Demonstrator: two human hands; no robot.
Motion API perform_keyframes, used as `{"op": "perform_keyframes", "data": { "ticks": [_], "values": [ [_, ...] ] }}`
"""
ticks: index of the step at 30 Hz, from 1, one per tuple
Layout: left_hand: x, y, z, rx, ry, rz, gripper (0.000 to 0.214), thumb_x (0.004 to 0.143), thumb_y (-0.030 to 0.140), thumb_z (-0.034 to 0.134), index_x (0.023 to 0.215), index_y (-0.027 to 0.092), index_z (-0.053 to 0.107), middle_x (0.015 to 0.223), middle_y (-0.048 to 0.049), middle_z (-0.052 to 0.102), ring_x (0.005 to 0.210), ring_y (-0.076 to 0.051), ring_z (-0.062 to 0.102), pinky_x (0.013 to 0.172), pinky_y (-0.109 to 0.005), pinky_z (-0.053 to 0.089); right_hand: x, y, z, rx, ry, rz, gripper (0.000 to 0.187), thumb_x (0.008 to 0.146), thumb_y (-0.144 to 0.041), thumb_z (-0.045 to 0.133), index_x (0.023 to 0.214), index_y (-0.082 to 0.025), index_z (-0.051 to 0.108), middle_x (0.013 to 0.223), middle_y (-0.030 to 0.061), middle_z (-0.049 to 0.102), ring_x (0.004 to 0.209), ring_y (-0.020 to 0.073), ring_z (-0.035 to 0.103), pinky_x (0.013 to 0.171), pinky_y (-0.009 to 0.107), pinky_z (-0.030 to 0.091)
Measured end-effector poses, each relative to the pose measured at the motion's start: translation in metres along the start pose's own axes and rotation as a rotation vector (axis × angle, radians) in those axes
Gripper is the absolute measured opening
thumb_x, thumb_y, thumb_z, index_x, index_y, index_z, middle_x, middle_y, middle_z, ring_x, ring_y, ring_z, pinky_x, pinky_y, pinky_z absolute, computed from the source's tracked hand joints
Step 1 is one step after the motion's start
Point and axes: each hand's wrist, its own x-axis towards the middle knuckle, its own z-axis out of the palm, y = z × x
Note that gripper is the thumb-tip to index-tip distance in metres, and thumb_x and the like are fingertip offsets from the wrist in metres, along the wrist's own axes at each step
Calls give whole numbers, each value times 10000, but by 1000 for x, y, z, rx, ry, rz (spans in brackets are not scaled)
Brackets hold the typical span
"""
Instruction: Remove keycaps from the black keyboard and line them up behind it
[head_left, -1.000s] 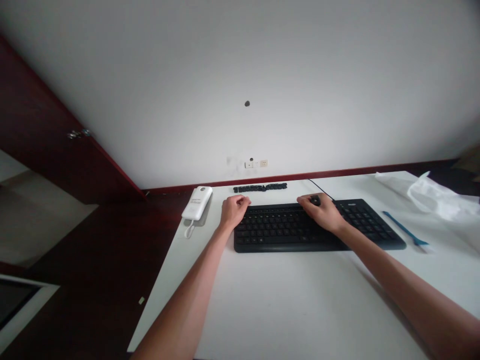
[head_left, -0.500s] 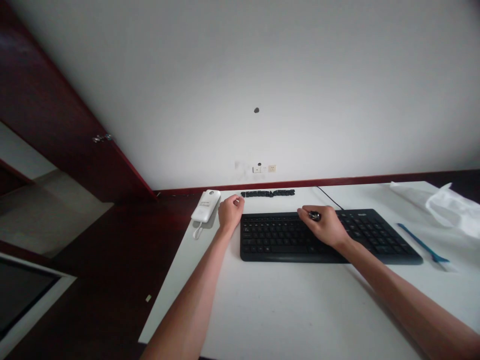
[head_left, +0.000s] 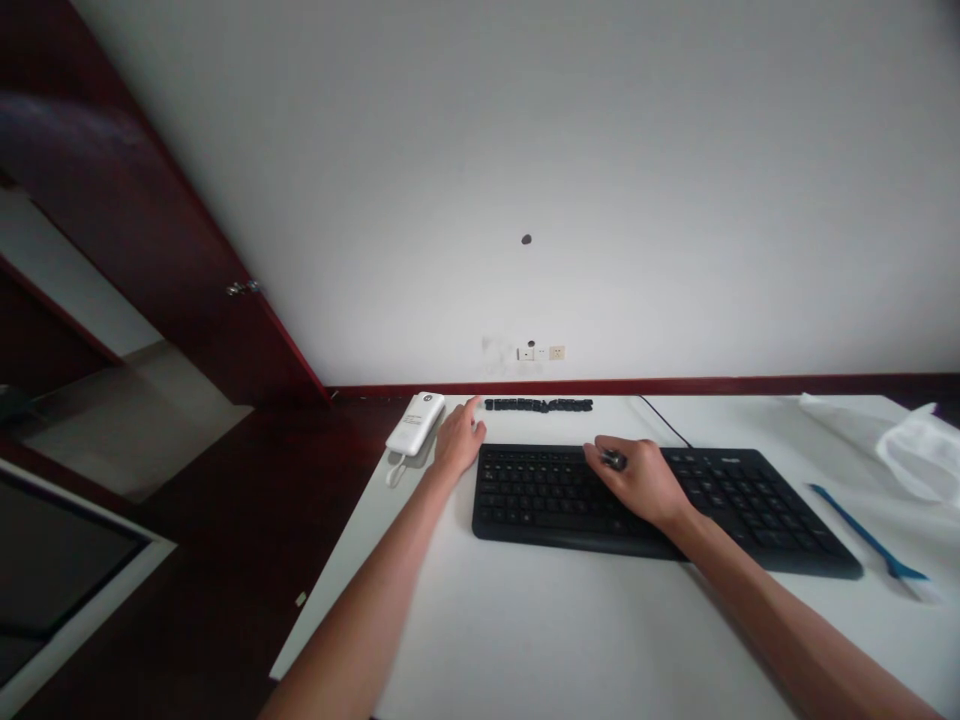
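Note:
A black keyboard (head_left: 750, 500) lies across the white table (head_left: 570, 620). My right hand (head_left: 637, 480) rests on the keyboard's middle, fingers pinched on a small dark object, perhaps a keycap (head_left: 613, 459). My left hand (head_left: 459, 440) sits just off the keyboard's left end with its forefinger stretched toward the back edge. A row of loose black keycaps (head_left: 538, 405) lies behind the keyboard. A white power bank (head_left: 415, 424) with a looped cord lies left of my left hand.
A blue flat tool (head_left: 862, 530) lies right of the keyboard. A white plastic bag (head_left: 915, 445) sits at the far right. The keyboard's cable (head_left: 664, 420) runs to the back edge. The table's left edge drops to a dark red floor (head_left: 210, 560).
My left hand has opened from a loose fist, forefinger now pointing toward the back edge. My right hand has slid slightly left along the keyboard. The camera has tilted and shifted.

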Motion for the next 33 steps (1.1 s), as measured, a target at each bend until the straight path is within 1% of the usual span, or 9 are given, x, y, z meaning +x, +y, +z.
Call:
{"op": "perform_keyframes", "data": {
  "ticks": [4,9,14,17,20,22,27,29,33],
  "values": [
    [3,-2,-5,75,-75,101,541,969,260,534,1508,251,481,1074,-73,683,948,-218,654,883,-318,473,0,-1,-1,13,-2,11,421,949,-457,495,617,-207,425,549,-25,417,584,145,295,590,300,315],
    [9,1,-9,115,-88,109,503,962,280,556,1464,289,544,1056,-60,707,911,-221,663,860,-318,475,1,-4,-2,8,-2,18,430,937,-456,492,595,-219,382,524,-21,394,565,149,272,579,313,295],
    [8,2,-9,90,-66,122,394,960,271,562,1345,277,645,1053,-55,717,895,-208,665,866,-312,478,2,-4,-2,-5,-10,26,424,928,-466,498,598,-226,382,525,-20,401,546,151,286,583,312,295],
    [4,1,-10,58,-65,129,294,951,240,566,1210,264,702,1044,-43,716,878,-193,663,848,-298,481,2,-2,-1,-3,-11,22,414,924,-455,508,598,-226,393,523,-17,420,540,151,300,577,310,297],
    [1,1,-12,42,-60,137,242,938,204,563,1121,257,712,1044,-39,703,871,-186,659,836,-293,486,2,-1,-2,-2,-5,26,413,930,-454,506,600,-226,408,523,-13,432,535,151,316,574,306,303],
    [1,2,-13,46,-40,137,275,934,192,560,1163,261,695,1064,-42,688,902,-193,657,859,-299,489,2,-1,-2,-5,2,25,417,931,-460,508,597,-226,420,521,-12,439,531,151,324,572,304,309],
    [2,4,-13,54,-39,120,445,956,224,543,1395,280,597,1150,-63,647,1003,-209,654,928,-312,490,2,-2,-2,-7,4,19,406,929,-445,520,597,-224,449,522,-9,448,532,152,326,570,306,314],
    [3,4,-12,48,-51,123,438,966,232,529,1395,287,605,1160,-62,642,1003,-206,659,926,-308,492,2,-2,-1,-2,3,23,404,931,-441,519,598,-223,445,525,-11,439,536,151,320,572,306,310],
    [3,1,-11,11,-48,118,368,958,227,543,1304,276,659,1128,-53,646,980,-195,664,914,-298,502,3,-2,-1,12,2,32,404,925,-432,524,594,-223,423,523,-16,419,541,149,297,575,305,303]
  ]
}}
